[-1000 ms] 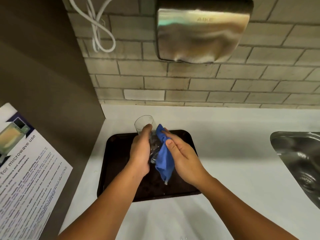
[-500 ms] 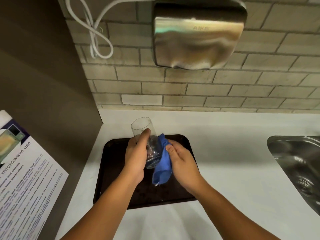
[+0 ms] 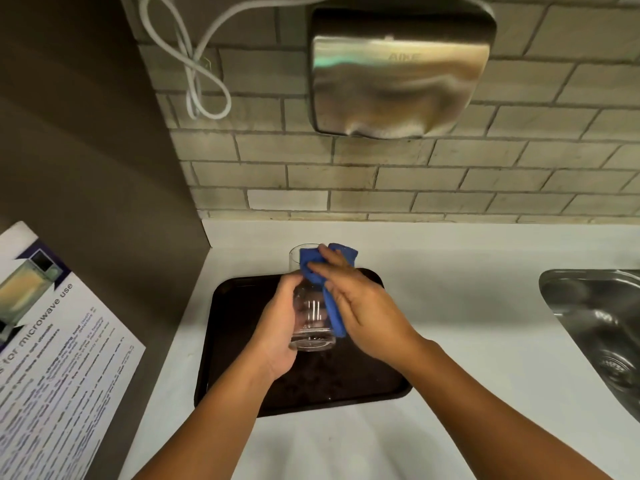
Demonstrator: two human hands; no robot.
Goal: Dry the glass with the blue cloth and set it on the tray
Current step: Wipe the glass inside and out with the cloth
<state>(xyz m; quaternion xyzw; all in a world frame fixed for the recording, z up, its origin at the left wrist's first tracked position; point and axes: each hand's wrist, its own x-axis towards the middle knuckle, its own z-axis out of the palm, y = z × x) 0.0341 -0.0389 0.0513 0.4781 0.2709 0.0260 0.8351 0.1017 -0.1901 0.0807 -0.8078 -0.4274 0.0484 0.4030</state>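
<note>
Above tray (image 3: 239, 341), left hand (image 3: 277, 334) grips glass (image 3: 311, 317); right hand (image 3: 363, 313) presses cloth (image 3: 332, 306).

The glass (image 3: 311, 306) is clear and smooth, with bright reflective streaks on its wall; the blue cloth (image 3: 330, 292) is soft, matt fabric. The tray (image 3: 239, 327) is dark with a low sheen (material cannot be told), resting on a smooth, matt white countertop (image 3: 467, 306). The sink (image 3: 595, 317) and wall dryer (image 3: 398, 77) are brushed, reflective metal, the wall tiles (image 3: 346, 174) matt and rough, and the notice (image 3: 52, 358) is glossy printed paper.
</note>
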